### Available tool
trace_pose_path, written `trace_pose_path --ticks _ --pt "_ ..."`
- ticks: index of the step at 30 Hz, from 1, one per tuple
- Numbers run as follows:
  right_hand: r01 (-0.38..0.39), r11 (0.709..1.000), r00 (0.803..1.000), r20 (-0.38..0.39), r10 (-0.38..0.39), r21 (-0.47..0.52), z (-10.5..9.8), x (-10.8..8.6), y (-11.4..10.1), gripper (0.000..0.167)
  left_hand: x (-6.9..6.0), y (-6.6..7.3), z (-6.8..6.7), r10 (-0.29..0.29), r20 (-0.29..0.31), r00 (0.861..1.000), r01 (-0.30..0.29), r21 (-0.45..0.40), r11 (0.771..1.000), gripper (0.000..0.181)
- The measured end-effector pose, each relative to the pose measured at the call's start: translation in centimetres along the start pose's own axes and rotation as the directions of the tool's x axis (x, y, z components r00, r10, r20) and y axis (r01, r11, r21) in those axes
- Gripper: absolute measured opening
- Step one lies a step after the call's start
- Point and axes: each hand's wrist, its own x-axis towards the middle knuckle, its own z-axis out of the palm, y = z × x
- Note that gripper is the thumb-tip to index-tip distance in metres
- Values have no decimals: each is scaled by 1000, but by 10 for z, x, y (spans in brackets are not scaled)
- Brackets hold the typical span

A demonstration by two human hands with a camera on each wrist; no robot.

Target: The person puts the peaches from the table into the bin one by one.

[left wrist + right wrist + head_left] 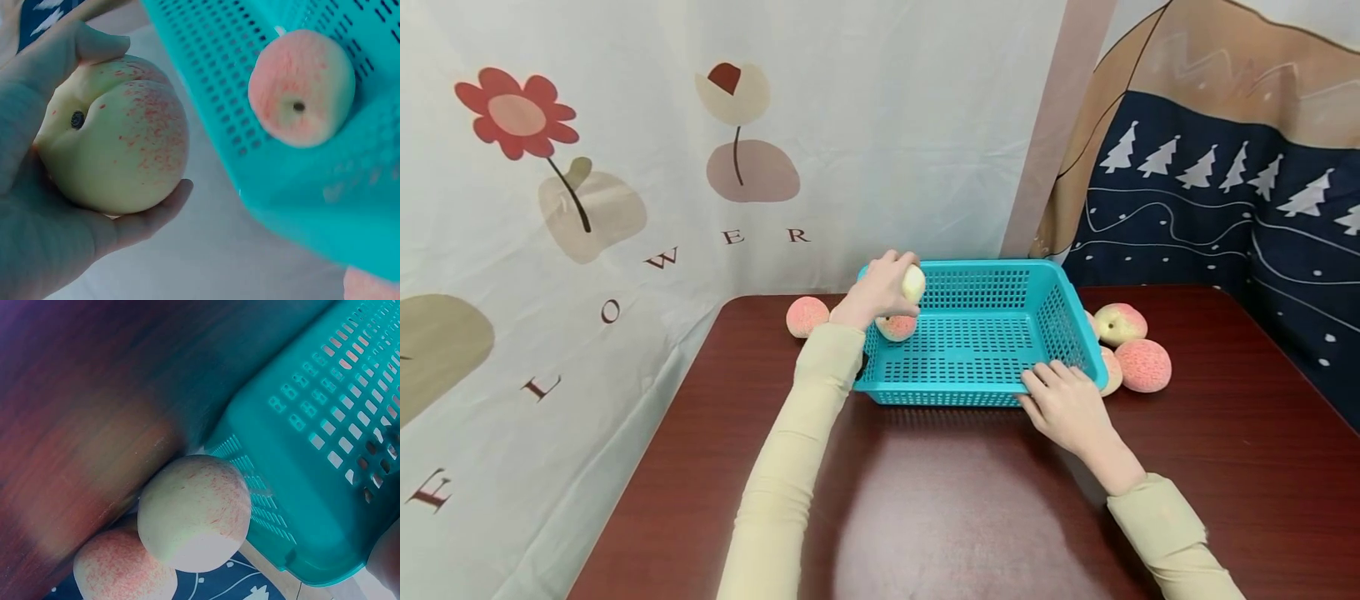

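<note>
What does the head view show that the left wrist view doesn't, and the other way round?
Head only: the right hand gripping the near rim of the teal basket, and flower prints on the curtain.
Left wrist only: dark dimples on the held peach and the basket peach.
Both: the left hand holding its peach, the basket, and the peach inside it.

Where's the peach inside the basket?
In the head view, that peach lies at the left end of the turquoise basket, pictured just below the left hand, which holds another peach.
</note>
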Motion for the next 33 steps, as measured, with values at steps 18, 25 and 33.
trace_pose_path --ticks 18,25,33 --pt "7 1000 1000 -23 -7 -11 2 0 0 19 40 15 56 29 163 986 -59 185 981 70" --pt "5 1000 1000 -16 -5 -10 1 0 0 19 47 18 60 -27 180 983 -32 315 949 60" --pt "-5 1000 1000 -1 5 -11 0 0 0 19 46 19 68 -43 206 978 -46 408 912 49"
